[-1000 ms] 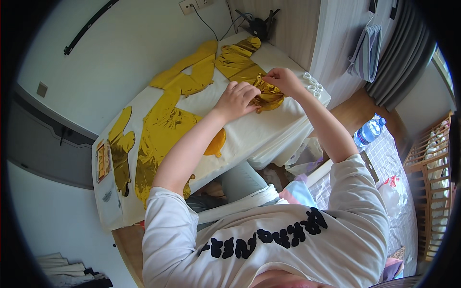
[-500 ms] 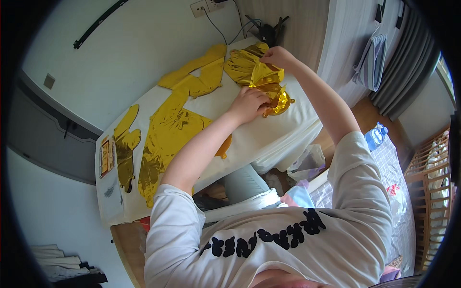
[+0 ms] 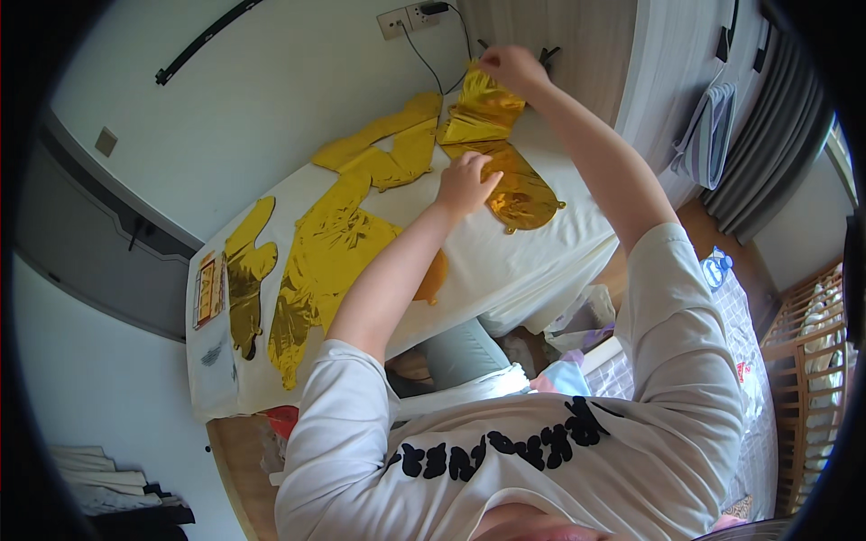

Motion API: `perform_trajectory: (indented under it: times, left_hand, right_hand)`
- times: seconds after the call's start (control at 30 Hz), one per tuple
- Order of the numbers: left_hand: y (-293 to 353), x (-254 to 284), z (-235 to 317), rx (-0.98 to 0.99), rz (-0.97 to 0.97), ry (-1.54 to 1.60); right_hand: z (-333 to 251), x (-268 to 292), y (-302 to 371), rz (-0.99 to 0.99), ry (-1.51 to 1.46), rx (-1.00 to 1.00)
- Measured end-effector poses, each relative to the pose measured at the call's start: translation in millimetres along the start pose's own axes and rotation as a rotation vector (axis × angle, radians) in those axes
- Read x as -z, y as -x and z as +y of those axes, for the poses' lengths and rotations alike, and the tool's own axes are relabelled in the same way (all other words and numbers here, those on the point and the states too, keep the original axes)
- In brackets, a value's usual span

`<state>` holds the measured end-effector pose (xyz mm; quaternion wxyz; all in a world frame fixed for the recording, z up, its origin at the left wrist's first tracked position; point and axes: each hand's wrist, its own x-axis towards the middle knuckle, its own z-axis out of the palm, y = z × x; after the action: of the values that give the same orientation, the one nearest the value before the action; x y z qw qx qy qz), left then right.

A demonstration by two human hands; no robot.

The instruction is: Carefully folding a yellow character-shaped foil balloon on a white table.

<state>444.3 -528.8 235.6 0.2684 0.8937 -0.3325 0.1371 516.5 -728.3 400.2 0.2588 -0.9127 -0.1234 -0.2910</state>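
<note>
A flat gold foil balloon (image 3: pixel 519 185) spreads across the far right of the white-covered table, its upper end raised. My right hand (image 3: pixel 516 70) pinches that raised end. Beside the balloon's left edge is my left hand (image 3: pixel 466 185), thumb and fingers apart; whether its fingertips touch the foil I cannot make out. A larger gold foil balloon (image 3: pixel 329 252) lies flat left of my left forearm, which covers part of it. Behind it rests another gold foil piece (image 3: pixel 379 149) with an opening. At the left lies a narrow gold foil piece (image 3: pixel 245 279).
The white table cover (image 3: pixel 505 279) hangs over the near edge. A printed card (image 3: pixel 210 290) lies at the table's left end. Wall sockets (image 3: pixel 406 20) with plugged cables sit behind. To the right are a blue-capped bottle (image 3: pixel 717 269) and a wooden crib (image 3: pixel 803 379).
My right hand has moved up and away, lifting the crumpled balloon's upper end, so the balloon is now unfolded. My left hand has loosened its fingers beside it.
</note>
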Motion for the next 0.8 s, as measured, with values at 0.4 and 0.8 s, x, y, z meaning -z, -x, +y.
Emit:
perform_trajectory:
  times: [0.4,0.8]
  left_hand:
    - [-18,13,0,0.267,-0.28,-0.265]
    - [-21,74,78,0.291,-0.521,1.566]
  right_hand:
    - [-77,157,-17,0.721,-0.163,0.04]
    - [-166,221,175,0.58,-0.118,0.682]
